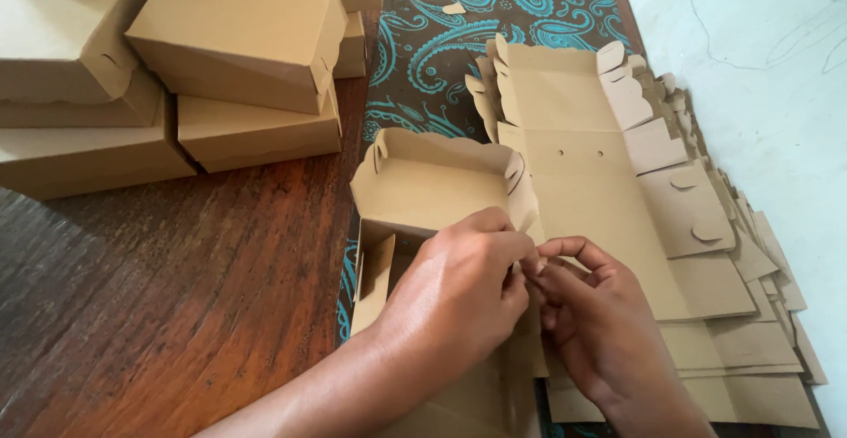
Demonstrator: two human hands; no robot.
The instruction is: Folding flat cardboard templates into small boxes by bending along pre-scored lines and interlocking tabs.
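Plain brown card here, a half-folded box [432,200] with its scalloped lid flap standing up, sitting on the wooden table [176,297] right at the edge of the patterned blue cloth [423,59]. Left hand [459,292] and right hand [587,314] both curled tight, fingertips pinching a side flap of the box together. Beside them, a fanned stack of flat box blanks [635,226]; far left, finished closed boxes [176,67] piled up, contents hidden

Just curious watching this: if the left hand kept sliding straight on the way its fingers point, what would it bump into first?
The left hand points right, and its fingertips already meet the right hand at the half-folded box wall. Past that lies the stack of flat cardboard blanks, though depth is hard to judge.
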